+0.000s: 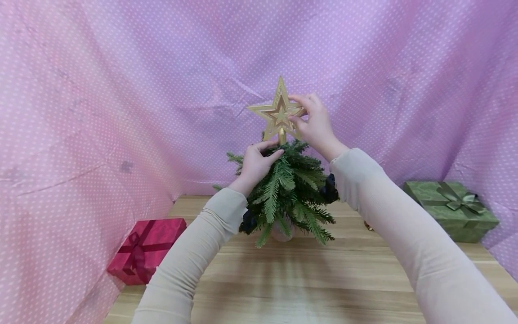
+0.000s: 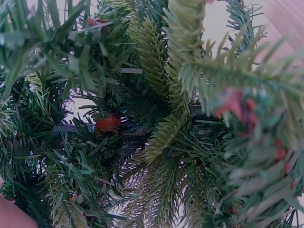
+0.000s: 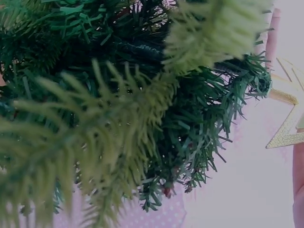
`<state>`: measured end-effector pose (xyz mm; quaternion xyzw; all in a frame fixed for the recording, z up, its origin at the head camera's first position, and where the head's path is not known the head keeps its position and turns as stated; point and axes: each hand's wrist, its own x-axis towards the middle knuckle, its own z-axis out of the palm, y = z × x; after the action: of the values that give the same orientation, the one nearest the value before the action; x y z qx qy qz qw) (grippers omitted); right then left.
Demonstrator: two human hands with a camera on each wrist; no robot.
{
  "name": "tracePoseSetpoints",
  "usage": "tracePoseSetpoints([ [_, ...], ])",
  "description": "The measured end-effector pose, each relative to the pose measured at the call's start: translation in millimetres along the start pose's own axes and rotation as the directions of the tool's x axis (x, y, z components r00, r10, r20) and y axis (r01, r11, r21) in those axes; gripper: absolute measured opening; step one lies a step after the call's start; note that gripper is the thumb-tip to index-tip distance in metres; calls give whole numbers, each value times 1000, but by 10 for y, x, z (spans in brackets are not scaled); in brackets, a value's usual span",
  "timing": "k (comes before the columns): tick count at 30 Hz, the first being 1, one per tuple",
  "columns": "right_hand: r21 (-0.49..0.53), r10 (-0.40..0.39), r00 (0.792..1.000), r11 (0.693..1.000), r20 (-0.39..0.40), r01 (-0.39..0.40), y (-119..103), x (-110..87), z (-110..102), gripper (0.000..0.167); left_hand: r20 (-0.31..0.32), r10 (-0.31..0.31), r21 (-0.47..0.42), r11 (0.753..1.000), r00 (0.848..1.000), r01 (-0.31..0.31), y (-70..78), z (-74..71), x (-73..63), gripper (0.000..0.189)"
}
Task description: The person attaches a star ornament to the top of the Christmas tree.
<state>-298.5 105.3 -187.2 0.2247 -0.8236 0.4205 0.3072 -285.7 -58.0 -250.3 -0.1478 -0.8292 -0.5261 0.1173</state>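
A small green artificial tree (image 1: 289,193) stands in a pale pot on the wooden table (image 1: 323,279). On its tip sits a gold star (image 1: 278,112). My right hand (image 1: 313,121) pinches the star's right arm between thumb and fingers. Just below the star's stem, my left hand (image 1: 259,159) grips the top of the tree. The left wrist view is filled with the tree's branches (image 2: 156,123) and small red berries (image 2: 107,123). In the right wrist view, branches (image 3: 118,95) cover most of the picture, with the star's edge (image 3: 287,118) at the right.
A red gift box (image 1: 147,249) with a ribbon lies at the table's left edge. A green gift box (image 1: 453,209) with a bow sits at the right. Pink dotted cloth (image 1: 121,90) hangs behind and along both sides.
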Motion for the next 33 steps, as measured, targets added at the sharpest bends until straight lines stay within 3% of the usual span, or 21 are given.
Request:
tracePoseSetpoints([
  [14, -22, 18, 999, 1000, 36, -17, -16, -5, -64, 49, 10, -23, 0, 1000, 1000, 23, 34, 33, 14, 36],
  [24, -40, 8, 998, 999, 68, -5, -43, -14, -87, 50, 81, -5, 14, 1000, 997, 4, 31, -64, 40, 37],
  [33, -63, 23, 994, 998, 109, -16, -75, -8, -122, 51, 127, 37, 136, 989, 991, -54, 22, -210, -8, 37],
])
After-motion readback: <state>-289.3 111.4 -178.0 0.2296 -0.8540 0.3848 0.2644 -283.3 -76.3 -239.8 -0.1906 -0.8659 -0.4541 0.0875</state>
